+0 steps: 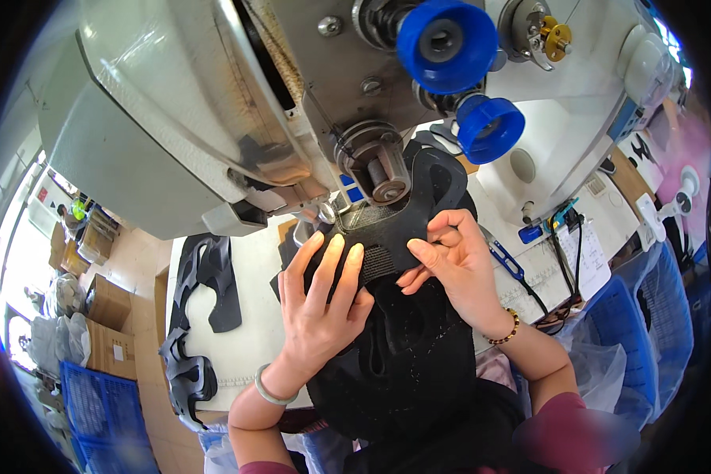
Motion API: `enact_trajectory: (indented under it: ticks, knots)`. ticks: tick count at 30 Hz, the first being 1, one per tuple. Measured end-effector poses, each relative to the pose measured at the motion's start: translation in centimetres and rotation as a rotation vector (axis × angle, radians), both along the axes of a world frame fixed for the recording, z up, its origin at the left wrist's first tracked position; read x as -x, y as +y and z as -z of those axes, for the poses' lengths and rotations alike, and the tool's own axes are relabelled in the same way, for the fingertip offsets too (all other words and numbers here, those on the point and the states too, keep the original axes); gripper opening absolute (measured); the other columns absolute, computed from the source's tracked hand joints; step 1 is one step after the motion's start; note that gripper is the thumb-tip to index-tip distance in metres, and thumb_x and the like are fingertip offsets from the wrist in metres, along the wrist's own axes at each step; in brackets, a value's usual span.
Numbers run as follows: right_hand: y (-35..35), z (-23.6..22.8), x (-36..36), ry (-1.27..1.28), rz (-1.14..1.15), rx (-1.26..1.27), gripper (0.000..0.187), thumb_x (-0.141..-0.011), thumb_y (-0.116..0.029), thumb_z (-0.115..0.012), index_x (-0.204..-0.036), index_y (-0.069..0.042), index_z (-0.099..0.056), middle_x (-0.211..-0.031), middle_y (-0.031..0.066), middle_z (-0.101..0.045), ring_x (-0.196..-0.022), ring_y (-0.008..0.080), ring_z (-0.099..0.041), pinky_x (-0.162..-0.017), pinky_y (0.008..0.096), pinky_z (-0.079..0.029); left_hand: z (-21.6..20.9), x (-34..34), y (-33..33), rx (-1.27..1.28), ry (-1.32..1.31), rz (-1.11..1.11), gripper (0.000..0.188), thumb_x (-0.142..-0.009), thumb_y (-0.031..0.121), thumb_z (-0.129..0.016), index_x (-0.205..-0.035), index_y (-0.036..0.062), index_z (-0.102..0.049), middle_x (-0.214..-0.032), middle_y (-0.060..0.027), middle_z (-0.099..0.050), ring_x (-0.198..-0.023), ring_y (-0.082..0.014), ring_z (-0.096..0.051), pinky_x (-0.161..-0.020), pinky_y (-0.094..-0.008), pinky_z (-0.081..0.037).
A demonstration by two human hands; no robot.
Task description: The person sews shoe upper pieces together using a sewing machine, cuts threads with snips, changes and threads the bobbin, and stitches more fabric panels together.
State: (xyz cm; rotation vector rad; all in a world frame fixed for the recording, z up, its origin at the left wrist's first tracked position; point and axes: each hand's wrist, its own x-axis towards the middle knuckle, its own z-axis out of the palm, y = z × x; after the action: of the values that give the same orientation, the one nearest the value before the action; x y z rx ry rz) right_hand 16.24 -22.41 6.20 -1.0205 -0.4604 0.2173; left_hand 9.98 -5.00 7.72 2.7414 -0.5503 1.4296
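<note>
A black shoe-upper piece [383, 231] with curved cut-outs and a ribbed mesh patch lies under the foot of a sewing machine [158, 103]. On its left part my left hand [321, 306] rests with stretched, spread fingers, their tips close to the machine's foot. My right hand [460, 267] pinches the piece's right edge between thumb and bent fingers. Its lower fingers curl beneath the thumb, and what they touch underneath is partly hidden. The needle point cannot be made out behind the roller wheel [389, 188].
Blue tension knobs [446, 43] jut out above the hands. Stacked black cut pieces [217, 280] lie on the white table [249, 340] to the left. Blue tweezers [505, 259] and black cables lie at right, near blue crates [636, 332]. Cardboard boxes [109, 347] stand at far left.
</note>
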Motion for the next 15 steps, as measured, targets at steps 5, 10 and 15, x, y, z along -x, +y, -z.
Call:
enact_trajectory:
  ticks: [5,10,15]
  knots:
    - [0.2,0.1,0.2,-0.023,0.031,-0.047,0.029,-0.088,-0.002,-0.055,-0.106,-0.002,-0.031,-0.085,0.0133,-0.053,-0.064,0.0201,-0.065,-0.055,0.0267,-0.056,-0.4,0.3,-0.6,0.031,0.058,0.015,0.043,-0.059,-0.002,-0.06,-0.102,0.0009,-0.062,-0.11,-0.0135,-0.054,-0.107,-0.0348,-0.051,-0.089,-0.0426,-0.045]
    - [0.5,-0.1,0.5,-0.049,0.04,-0.066,0.035,-0.087,-0.001,-0.055,-0.11,-0.003,-0.029,-0.085,0.0135,-0.053,-0.064,0.0191,-0.064,-0.055,0.0261,-0.055,-0.7,0.3,-0.6,0.043,0.033,-0.006,0.043,-0.058,-0.001,-0.061,-0.101,0.0015,-0.063,-0.107,-0.0126,-0.056,-0.104,-0.0339,-0.053,-0.089,-0.0421,-0.045]
    - [-0.7,-1.4,-0.7,0.038,-0.121,0.081,0.028,-0.088,-0.002,-0.053,-0.113,-0.003,-0.041,-0.083,0.0122,-0.054,-0.06,0.0169,-0.063,-0.049,0.024,-0.052,-1.1,0.1,-0.1,0.045,0.026,0.023,0.045,-0.054,0.004,-0.071,-0.099,0.0038,-0.065,-0.104,-0.0095,-0.06,-0.099,-0.0284,-0.056,-0.079,-0.0379,-0.046]
